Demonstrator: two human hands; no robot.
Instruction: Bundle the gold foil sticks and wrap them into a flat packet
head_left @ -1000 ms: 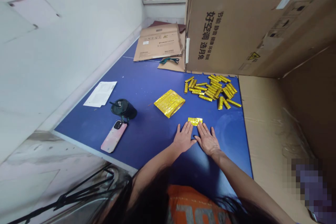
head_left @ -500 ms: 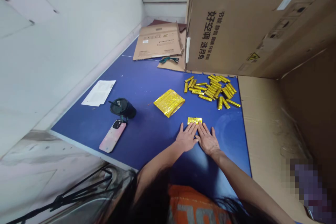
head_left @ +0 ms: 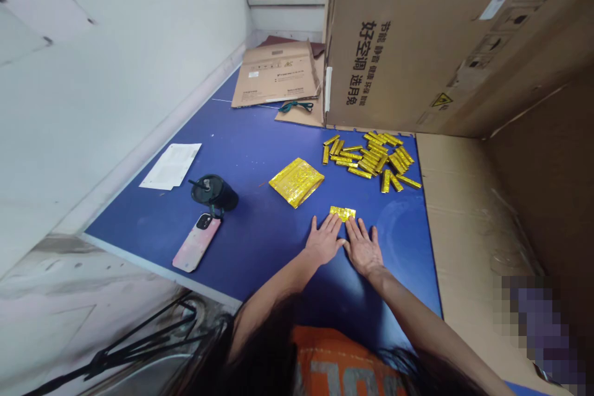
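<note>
A small piece of shiny gold foil paper (head_left: pixel 343 212) lies flat on the blue table (head_left: pixel 260 247). My left hand (head_left: pixel 325 238) rests palm down, its fingertips on the foil's near left edge. Beside it my right hand (head_left: pixel 364 247) lies flat too, fingers stretched onto the near right edge. The two thumbs meet or nearly meet. Parts of the foil are hidden under the fingertips. Farther left sits a flat stack of larger gold foil sheets (head_left: pixel 297 182). Several folded gold foil strips (head_left: pixel 369 158) are piled beyond my hands, to the right.
On the left stand a black tumbler with a straw (head_left: pixel 215 192), a pink phone (head_left: pixel 197 242) and white papers (head_left: pixel 171 166). Flattened cardboard (head_left: pixel 276 77) and a dark green cord (head_left: pixel 296 107) lie at the back. A large cardboard box (head_left: pixel 408 43) borders the back right.
My hands stay flat at the foil, with hardly any movement. The whole view has shifted slightly.
</note>
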